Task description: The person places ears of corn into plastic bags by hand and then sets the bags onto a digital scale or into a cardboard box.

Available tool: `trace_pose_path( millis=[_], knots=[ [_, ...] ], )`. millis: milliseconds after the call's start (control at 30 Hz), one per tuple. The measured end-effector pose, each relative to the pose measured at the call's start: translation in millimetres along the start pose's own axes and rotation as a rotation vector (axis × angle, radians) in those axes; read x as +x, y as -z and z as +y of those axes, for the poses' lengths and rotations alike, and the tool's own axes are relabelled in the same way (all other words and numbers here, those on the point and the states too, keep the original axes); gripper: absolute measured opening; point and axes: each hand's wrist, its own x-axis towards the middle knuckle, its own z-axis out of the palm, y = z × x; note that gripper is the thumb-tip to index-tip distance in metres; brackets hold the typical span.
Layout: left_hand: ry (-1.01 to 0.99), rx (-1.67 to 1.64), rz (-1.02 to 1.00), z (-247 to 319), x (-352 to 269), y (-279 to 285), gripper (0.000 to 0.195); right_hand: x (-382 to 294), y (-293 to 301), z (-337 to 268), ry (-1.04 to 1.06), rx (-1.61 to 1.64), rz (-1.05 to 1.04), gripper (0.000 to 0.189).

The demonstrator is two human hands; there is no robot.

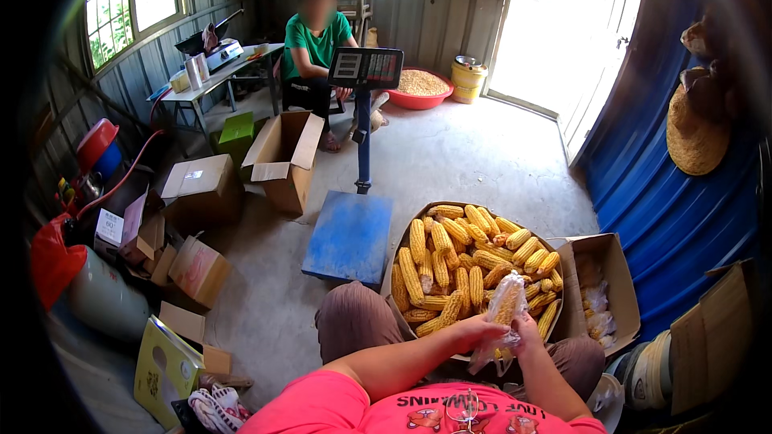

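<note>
A corn cob in a clear plastic bag [508, 298] is held upright between my two hands, over the near edge of a wide round container [386, 285]. My left hand [480, 333] grips the bag's lower left side, and my right hand [527, 334] grips its right side. The bag's loose end hangs below my fingers. Many dried yellow corn cobs [443, 238] fill the container in front of my knees. Just right of it stands an open cardboard box [615, 289] with bagged cobs [597, 307] inside.
A platform scale [348, 235] stands left of the corn, its display [366, 68] on a post. Behind it sits a person in a green shirt [319, 42], near a red basin of kernels [420, 85]. Cardboard boxes [202, 184] crowd the left; a blue corrugated wall [651, 193] bounds the right.
</note>
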Motion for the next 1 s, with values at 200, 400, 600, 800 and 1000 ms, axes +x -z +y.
trace_pose_path(
  millis=[200,400,600,800,1000],
  knots=[
    [0.098,0.042,0.033,0,4,6,0.044,0,5,3,-0.01,-0.057,0.005,0.025],
    [0.033,0.004,0.024,-14,13,13,0.043,6,13,4,-0.005,-0.06,0.0,0.024],
    [0.078,0.047,0.013,-7,6,7,0.04,8,22,13,-0.055,-0.023,0.015,0.025],
    [0.092,0.041,0.03,-9,13,11,0.043,11,22,9,-0.045,0.012,-0.051,0.023],
    [0.049,0.021,0.047,-13,11,9,0.035,0,12,3,-0.065,0.029,0.006,0.024]
  ],
)
